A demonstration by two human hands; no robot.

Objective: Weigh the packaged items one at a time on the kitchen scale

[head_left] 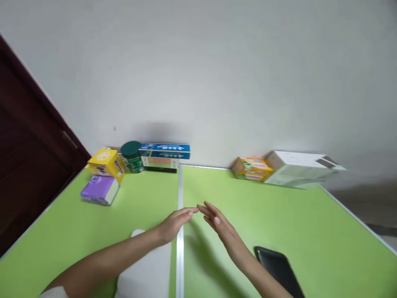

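My left hand (176,223) is raised over the green table (149,190), its fingers stretched out to the right and nothing in it. My right hand (220,225) faces it, fingers straight and angled up to the left, also holding nothing. The fingertips of both hands meet or nearly meet, above the metal seam (180,248) of the table. Beneath my left forearm lies a white flat sheet or board (147,269), partly covered by the arm. A black tray-like object (279,269) rests beside my right forearm, cut off by the lower frame edge.
At the back left are a yellow box (105,162), a purple-wrapped tissue pack (99,189), a green canister (132,157) and a blue box (166,150) stacked on another box (159,162). An orange-yellow box (252,169) and a white box (300,165) stand back right, against the wall.
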